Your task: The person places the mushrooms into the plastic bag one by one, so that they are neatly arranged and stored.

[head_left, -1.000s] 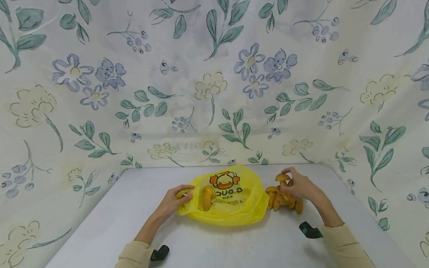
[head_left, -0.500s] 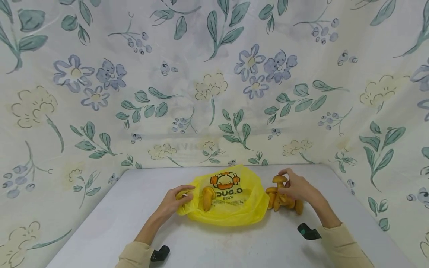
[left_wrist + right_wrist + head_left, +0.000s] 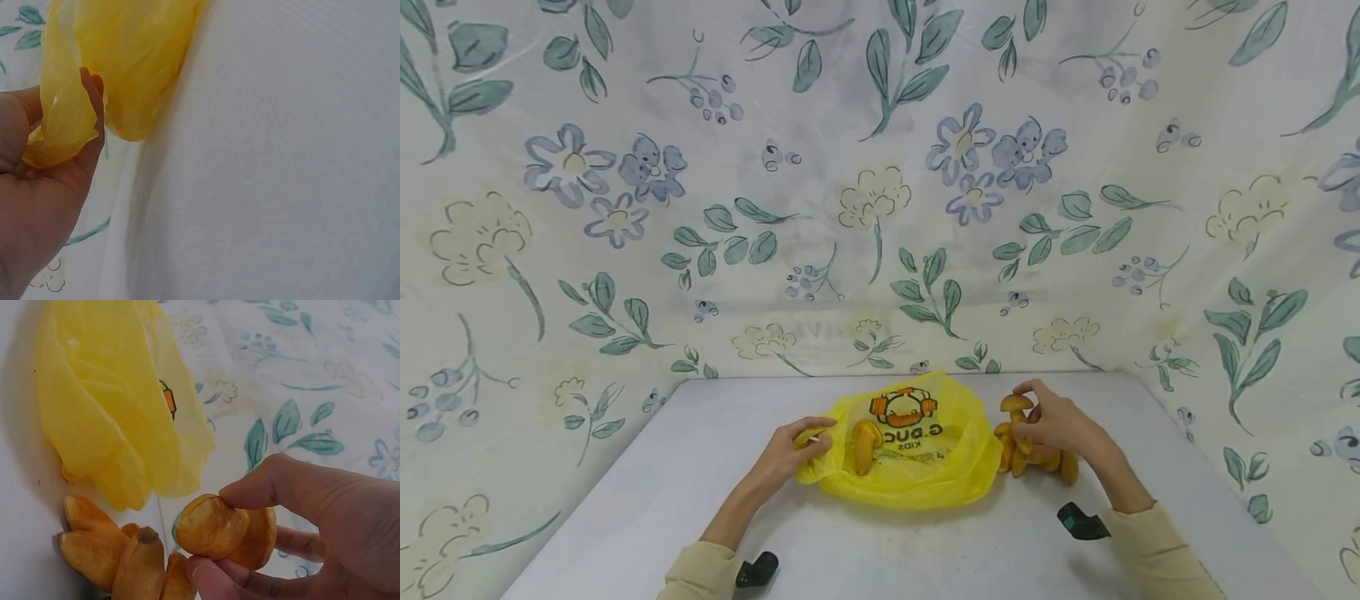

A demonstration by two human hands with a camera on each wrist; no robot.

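A yellow plastic bag (image 3: 962, 475) with a cartoon duck print lies mid-table, its mouth spread. One brown mushroom (image 3: 865, 450) rests inside it. My left hand (image 3: 790, 450) grips the bag's left edge; in the left wrist view the yellow film is bunched between thumb and fingers. On the right, my right hand (image 3: 1060, 421) pinches a mushroom (image 3: 1017, 404) by its stem, cap up, just above a pile of mushrooms (image 3: 1045, 458) beside the bag. The right wrist view shows this held mushroom (image 3: 215, 531) close, near the bag's yellow side (image 3: 112, 394).
The white tabletop (image 3: 880, 558) has faint specks near its front. Floral-patterned cloth (image 3: 880, 192) hangs behind and at both sides. Dark devices (image 3: 758, 570) sit at both wrists, by the beige sleeves (image 3: 1165, 550).
My right hand has moved slightly left with the pinched mushroom, toward the bag. My left hand keeps its grip on the bag's edge, and the bag stays in place.
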